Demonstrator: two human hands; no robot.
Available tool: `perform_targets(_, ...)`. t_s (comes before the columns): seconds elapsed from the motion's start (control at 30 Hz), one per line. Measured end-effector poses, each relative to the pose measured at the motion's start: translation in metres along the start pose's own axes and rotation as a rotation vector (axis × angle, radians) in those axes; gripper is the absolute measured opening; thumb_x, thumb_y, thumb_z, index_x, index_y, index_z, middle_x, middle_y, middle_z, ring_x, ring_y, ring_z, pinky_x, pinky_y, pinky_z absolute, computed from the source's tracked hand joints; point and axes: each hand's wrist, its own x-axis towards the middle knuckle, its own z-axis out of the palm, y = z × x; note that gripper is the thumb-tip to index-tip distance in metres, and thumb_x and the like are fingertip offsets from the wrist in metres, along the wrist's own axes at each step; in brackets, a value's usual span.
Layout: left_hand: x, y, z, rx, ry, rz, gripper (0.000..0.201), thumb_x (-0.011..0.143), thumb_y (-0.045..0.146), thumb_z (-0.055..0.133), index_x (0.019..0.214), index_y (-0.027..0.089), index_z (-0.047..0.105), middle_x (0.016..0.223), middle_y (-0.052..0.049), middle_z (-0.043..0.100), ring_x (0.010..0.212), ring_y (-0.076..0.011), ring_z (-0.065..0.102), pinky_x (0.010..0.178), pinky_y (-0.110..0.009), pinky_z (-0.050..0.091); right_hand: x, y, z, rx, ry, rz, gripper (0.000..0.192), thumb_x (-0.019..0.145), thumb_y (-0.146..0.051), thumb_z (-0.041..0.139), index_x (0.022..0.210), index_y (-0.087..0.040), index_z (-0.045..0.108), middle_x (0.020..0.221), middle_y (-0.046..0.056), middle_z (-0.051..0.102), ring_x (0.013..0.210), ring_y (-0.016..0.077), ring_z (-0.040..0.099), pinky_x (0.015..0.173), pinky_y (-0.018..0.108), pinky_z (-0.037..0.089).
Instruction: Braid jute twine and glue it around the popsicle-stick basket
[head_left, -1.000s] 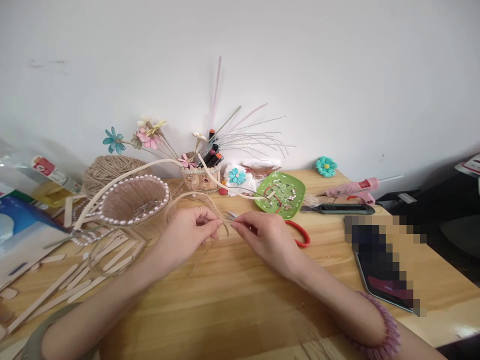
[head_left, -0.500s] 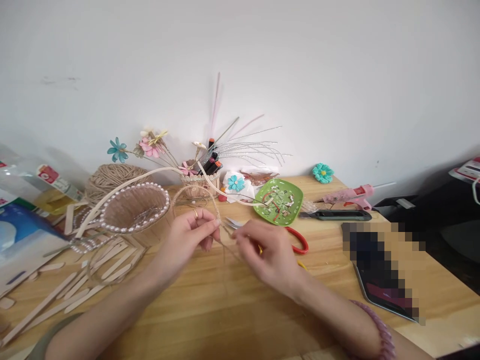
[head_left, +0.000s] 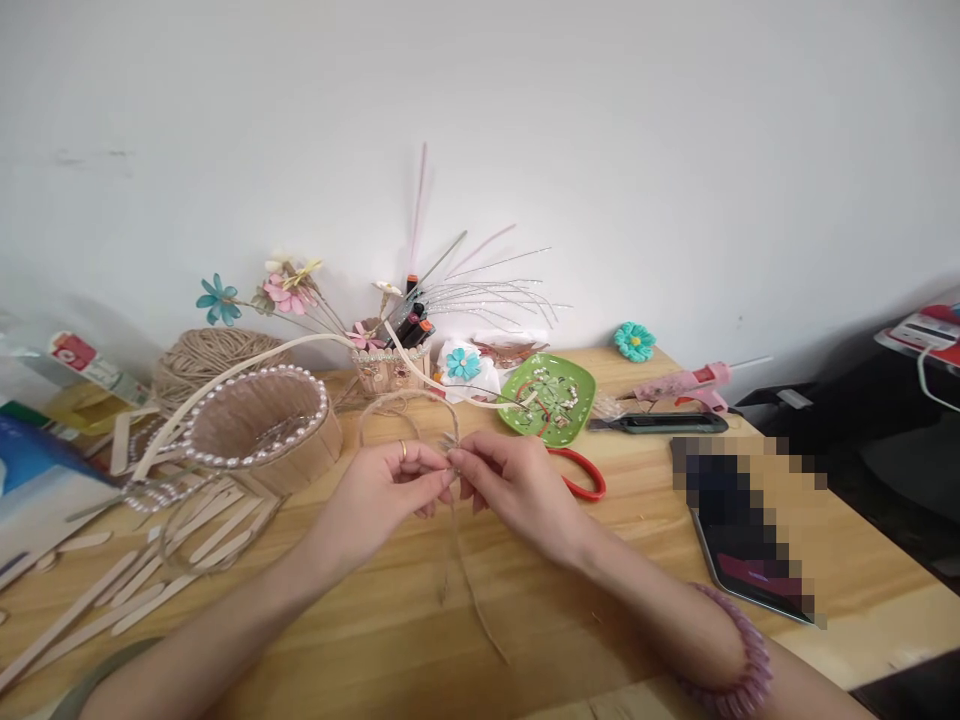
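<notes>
My left hand and my right hand meet over the table's middle, fingertips pinched together on a thin brown twine. One end of the twine hangs down below the fingers. A loop of it curves up behind my left hand. Red-handled scissors lie just beyond my right hand, their blades partly hidden behind the fingers. Left of my hands stands a wooden-stick basket with a pearl-beaded rim and a pale curved strip across it. The exact spot of the pinch is covered by the fingers.
Several craft sticks lie at left before a twine ball. A pot of markers and a green dish of beads stand behind. To the right are a pink glue gun, a utility knife and a phone.
My right hand has moved left to meet my left hand at the twine. The twine's end now hangs down beneath them. The view has shifted slightly.
</notes>
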Motion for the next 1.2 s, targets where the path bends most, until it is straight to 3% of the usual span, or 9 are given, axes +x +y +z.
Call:
perform_targets(0.27, -0.003, -0.011, 0.003, -0.294, 0.005, -0.007, 0.015, 0.063, 0.027, 0.072, 0.062, 0.015, 0.063, 0.055, 0.003, 0.063, 0.051, -0.0074, 0.051, 0.051, -0.018, 0.039, 0.002, 0.005, 0.004, 0.234, 0.099, 0.001, 0.033, 0.088, -0.035, 0.045, 0.06, -0.017, 0.047, 0.052, -0.003, 0.05, 0.043, 0.0073, 0.047, 0.044, 0.018, 0.037)
perform_targets(0.53, -0.004, -0.016, 0.009, -0.639, 0.034, -0.145, 0.024, 0.049, 0.026, 0.083, 0.056, 0.015, 0.063, 0.048, 0.003, 0.062, 0.046, -0.0039, 0.05, 0.045, -0.011, 0.039, 0.003, 0.004, 0.007, 0.431, 0.111, 0.046, 0.039, 0.081, -0.044, 0.052, 0.053, -0.017, 0.045, 0.043, -0.005, 0.045, 0.036, 0.005, 0.037, 0.037, 0.017, 0.029)
perform_targets(0.67, -0.003, -0.019, 0.006, -0.675, -0.042, -0.109, 0.021, 0.051, 0.027, 0.081, 0.054, 0.017, 0.063, 0.045, 0.005, 0.06, 0.041, -0.0034, 0.049, 0.042, -0.011, 0.039, 0.003, 0.002, 0.008, 0.451, 0.094, 0.037, 0.039, 0.08, -0.046, 0.053, 0.055, -0.017, 0.047, 0.043, -0.006, 0.045, 0.036, 0.0043, 0.036, 0.036, 0.017, 0.027)
perform_targets(0.73, -0.002, -0.018, 0.001, -0.499, -0.081, 0.005, 0.016, 0.056, 0.026, 0.077, 0.053, 0.018, 0.064, 0.045, 0.004, 0.061, 0.041, -0.0058, 0.052, 0.042, -0.014, 0.042, 0.003, 0.002, 0.008, 0.461, 0.084, 0.032, 0.038, 0.08, -0.045, 0.053, 0.055, -0.017, 0.047, 0.042, -0.006, 0.045, 0.036, 0.0041, 0.036, 0.036, 0.017, 0.027)
perform_targets(0.8, -0.001, -0.017, -0.003, -0.145, -0.051, 0.248, 0.006, 0.062, 0.021, 0.072, 0.058, 0.019, 0.068, 0.052, 0.001, 0.066, 0.046, -0.0097, 0.058, 0.046, -0.018, 0.047, 0.004, 0.004, 0.008, 0.476, 0.087, 0.049, 0.036, 0.079, -0.042, 0.054, 0.056, -0.016, 0.048, 0.042, -0.006, 0.045, 0.035, 0.0041, 0.035, 0.036, 0.017, 0.027)
perform_targets(0.93, -0.003, -0.018, -0.009, 0.752, 0.226, 1.011, 0.015, 0.078, 0.011, 0.058, 0.082, 0.019, 0.07, 0.07, -0.003, 0.07, 0.063, -0.0147, 0.064, 0.058, -0.024, 0.051, 0.008, 0.008, 0.008, 0.595, 0.127, 0.121, 0.034, 0.077, -0.04, 0.058, 0.055, -0.015, 0.051, 0.044, -0.005, 0.047, 0.037, 0.004, 0.037, 0.037, 0.017, 0.028)
perform_targets(1.0, -0.003, -0.022, -0.011, 1.046, 0.367, 1.234, 0.018, 0.08, 0.007, 0.055, 0.09, 0.015, 0.067, 0.071, -0.005, 0.069, 0.065, -0.0155, 0.063, 0.059, -0.026, 0.051, 0.009, 0.009, 0.007, 0.704, 0.107, 0.15, 0.032, 0.076, -0.04, 0.061, 0.059, -0.014, 0.055, 0.05, -0.004, 0.052, 0.041, 0.0041, 0.042, 0.04, 0.017, 0.031)
perform_targets(1.1, -0.003, -0.028, -0.012, 1.193, 0.438, 1.298, 0.021, 0.079, 0.005, 0.055, 0.097, 0.01, 0.064, 0.075, -0.008, 0.068, 0.068, -0.0175, 0.063, 0.062, -0.028, 0.051, 0.01, 0.008, 0.008, 0.827, 0.028, 0.197, 0.025, 0.071, -0.037, 0.068, 0.071, -0.013, 0.062, 0.06, -0.002, 0.057, 0.049, 0.0046, 0.047, 0.048, 0.017, 0.037)
perform_targets(1.2, -0.004, -0.032, -0.013, 1.212, 0.395, 1.227, 0.025, 0.081, 0.008, 0.053, 0.102, 0.014, 0.064, 0.081, -0.009, 0.069, 0.075, -0.0197, 0.064, 0.064, -0.027, 0.05, 0.009, 0.009, 0.009, 0.835, -0.047, 0.244, 0.024, 0.067, -0.035, 0.071, 0.07, -0.012, 0.064, 0.063, -0.002, 0.058, 0.051, 0.0047, 0.048, 0.052, 0.018, 0.038)
